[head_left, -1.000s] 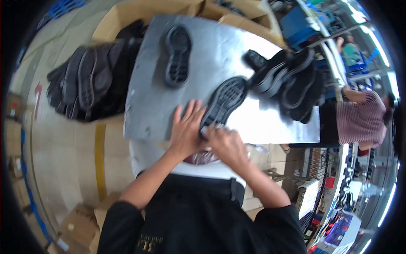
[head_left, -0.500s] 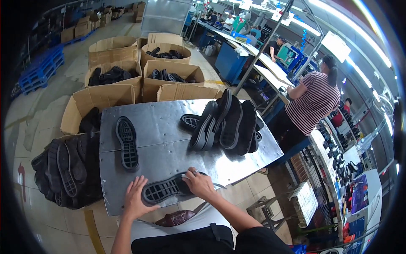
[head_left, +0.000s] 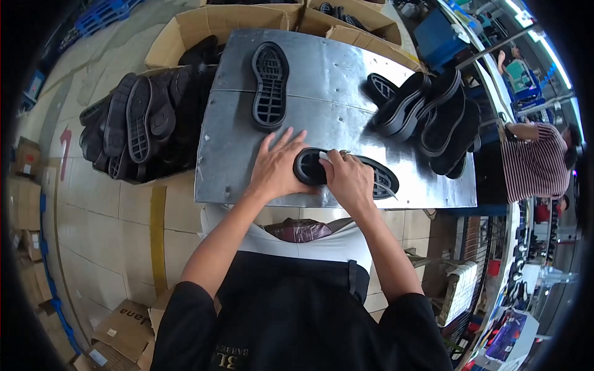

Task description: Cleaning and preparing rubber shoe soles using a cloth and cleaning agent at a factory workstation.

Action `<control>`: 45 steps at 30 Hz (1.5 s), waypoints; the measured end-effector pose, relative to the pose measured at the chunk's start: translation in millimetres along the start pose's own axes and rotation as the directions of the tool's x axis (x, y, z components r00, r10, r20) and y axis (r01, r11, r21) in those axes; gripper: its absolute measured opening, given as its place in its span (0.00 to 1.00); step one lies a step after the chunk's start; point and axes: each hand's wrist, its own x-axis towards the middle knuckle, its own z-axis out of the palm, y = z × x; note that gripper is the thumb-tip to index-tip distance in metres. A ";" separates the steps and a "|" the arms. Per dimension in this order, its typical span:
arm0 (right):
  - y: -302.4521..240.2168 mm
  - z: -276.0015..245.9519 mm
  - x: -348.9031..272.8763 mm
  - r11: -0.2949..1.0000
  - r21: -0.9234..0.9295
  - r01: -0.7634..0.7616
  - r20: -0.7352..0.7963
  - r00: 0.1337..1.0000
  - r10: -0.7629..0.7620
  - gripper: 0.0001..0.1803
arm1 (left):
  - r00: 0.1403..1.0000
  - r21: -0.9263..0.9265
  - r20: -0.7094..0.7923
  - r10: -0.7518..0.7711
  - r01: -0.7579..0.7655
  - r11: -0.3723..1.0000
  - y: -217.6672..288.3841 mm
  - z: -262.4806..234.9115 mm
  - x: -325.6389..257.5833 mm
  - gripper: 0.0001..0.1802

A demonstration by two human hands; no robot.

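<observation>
A black shoe sole (head_left: 308, 170) lies lengthwise near the table's front edge, its open-grid side up. My left hand (head_left: 276, 164) rests at the sole's left end, fingers spread on the metal and thumb along the near edge. Over the sole's middle, my right hand (head_left: 350, 180) is closed around a thin pale tool (head_left: 388, 190). One tip of it shows by the thumb and a narrow end sticks out past the palm; its exact kind is unclear. Another black sole (head_left: 270, 86) with a grid lies beyond my left hand.
Several black soles (head_left: 442, 117) lean in a pile at the metal table's (head_left: 238, 139) right. Left of the table, a box is heaped with soles (head_left: 139, 117). Cardboard boxes (head_left: 232, 21) stand behind. A person in a striped shirt (head_left: 535, 164) stands at the right.
My view has tipped down toward the table. The sole under my hands now has a rounded, ungridded end by my left hand, where a grid showed before. My right hand still grips the thin tool.
</observation>
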 end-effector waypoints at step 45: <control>49.2 -30.8 -35.9 0.949 0.021 -0.314 0.196 0.932 0.304 0.12 | 0.762 -0.829 0.537 -0.362 0.557 -0.058 62.5 58.7 -139.0 0.19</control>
